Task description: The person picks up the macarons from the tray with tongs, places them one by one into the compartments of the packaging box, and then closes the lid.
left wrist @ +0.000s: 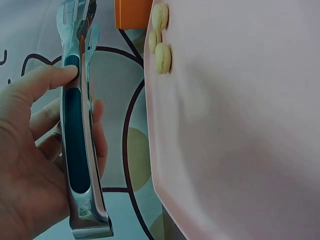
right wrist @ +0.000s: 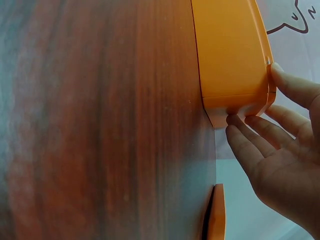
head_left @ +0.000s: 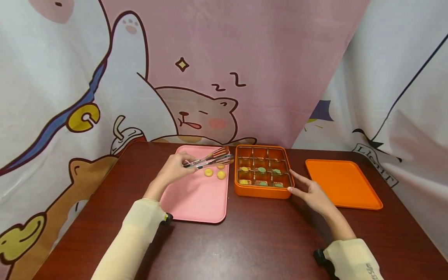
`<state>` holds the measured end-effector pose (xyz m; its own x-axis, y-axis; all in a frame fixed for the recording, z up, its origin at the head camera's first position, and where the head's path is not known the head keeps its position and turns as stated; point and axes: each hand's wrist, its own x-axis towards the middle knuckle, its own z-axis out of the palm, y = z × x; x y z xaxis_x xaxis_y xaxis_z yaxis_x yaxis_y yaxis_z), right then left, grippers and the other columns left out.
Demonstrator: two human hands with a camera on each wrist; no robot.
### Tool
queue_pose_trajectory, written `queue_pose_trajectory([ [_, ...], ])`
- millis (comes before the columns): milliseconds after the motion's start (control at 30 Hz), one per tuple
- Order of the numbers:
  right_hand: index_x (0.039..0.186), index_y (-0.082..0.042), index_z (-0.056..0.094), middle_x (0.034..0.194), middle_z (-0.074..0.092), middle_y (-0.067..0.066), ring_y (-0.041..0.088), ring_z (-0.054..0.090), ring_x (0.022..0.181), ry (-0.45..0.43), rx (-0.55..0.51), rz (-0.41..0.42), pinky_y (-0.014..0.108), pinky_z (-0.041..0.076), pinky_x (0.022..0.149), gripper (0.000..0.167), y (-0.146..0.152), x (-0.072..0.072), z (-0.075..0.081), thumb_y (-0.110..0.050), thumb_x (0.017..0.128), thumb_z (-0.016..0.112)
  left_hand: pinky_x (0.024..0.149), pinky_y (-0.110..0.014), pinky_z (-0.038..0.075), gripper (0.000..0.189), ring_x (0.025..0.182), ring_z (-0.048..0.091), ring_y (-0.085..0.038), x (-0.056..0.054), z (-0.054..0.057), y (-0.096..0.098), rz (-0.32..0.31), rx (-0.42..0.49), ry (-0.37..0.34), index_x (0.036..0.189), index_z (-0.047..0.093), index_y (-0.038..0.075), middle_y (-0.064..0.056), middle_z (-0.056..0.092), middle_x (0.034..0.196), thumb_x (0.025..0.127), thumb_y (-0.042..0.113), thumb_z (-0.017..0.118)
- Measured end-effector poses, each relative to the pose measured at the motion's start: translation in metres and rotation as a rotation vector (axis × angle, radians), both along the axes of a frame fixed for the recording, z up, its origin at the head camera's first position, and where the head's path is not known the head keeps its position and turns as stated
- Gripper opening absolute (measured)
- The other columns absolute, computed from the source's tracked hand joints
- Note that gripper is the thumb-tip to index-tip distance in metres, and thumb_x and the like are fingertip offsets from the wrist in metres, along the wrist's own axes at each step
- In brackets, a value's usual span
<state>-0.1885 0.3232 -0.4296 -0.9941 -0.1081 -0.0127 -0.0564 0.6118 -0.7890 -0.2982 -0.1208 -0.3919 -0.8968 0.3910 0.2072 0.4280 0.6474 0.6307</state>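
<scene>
My left hand (head_left: 176, 168) holds metal serving tongs (left wrist: 78, 135) with dark grip pads, thumb on one arm and fingers behind the other. Their slotted ends reach over the right edge of a pink tray (head_left: 196, 198), beside an orange box (head_left: 262, 191). Three yellow macarons (head_left: 221, 175) lie on that tray under the tongs. Inside the box, a clear divider makes several compartments; yellow macarons (head_left: 244, 182) sit at left and green macarons (head_left: 261, 170) further right, in the middle and front rows. With fingers extended, my right hand (head_left: 313, 195) touches the box's right side, thumb at its front corner.
An orange lid (head_left: 344, 182) lies on the dark wooden table (head_left: 245, 241) to the right of the box. Behind the table hangs a cartoon-printed curtain (head_left: 266, 70), close to the back edge.
</scene>
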Motion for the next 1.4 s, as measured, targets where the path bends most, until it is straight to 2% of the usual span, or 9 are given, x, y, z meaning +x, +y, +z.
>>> queue_pose_trajectory([
  [467,0.158,-0.011,0.028,0.159,0.027,0.028,0.052,0.019,0.147,0.006,0.002,0.011,0.075,0.02,0.108,0.071,-0.002,0.002,0.004,-0.027,0.098,0.063,0.072,-0.028,0.048,0.03,0.086,0.064,-0.022,0.005,-0.012,-0.026,0.053,0.032,-0.043,0.111,0.073,0.002,-0.013,0.069,0.103,0.083,0.012,0.078],
  [1033,0.158,-0.013,0.027,0.159,0.029,0.027,0.051,0.018,0.148,0.005,-0.011,0.008,0.075,0.019,0.109,0.071,-0.001,0.001,0.0,-0.028,0.098,0.063,0.076,-0.033,0.05,0.03,0.089,0.067,-0.028,0.009,-0.031,-0.05,0.066,0.039,-0.054,0.111,0.073,0.0,-0.015,0.07,0.101,0.082,0.007,0.076],
  [1400,0.158,-0.013,0.027,0.158,0.029,0.028,0.051,0.018,0.148,0.002,-0.011,0.007,0.075,0.019,0.109,0.072,-0.001,0.001,0.001,-0.028,0.098,0.063,0.071,-0.031,0.044,0.032,0.085,0.058,-0.022,0.01,-0.038,-0.058,0.108,-0.019,-0.11,0.115,0.073,0.004,-0.012,0.069,0.101,0.085,0.016,0.077],
])
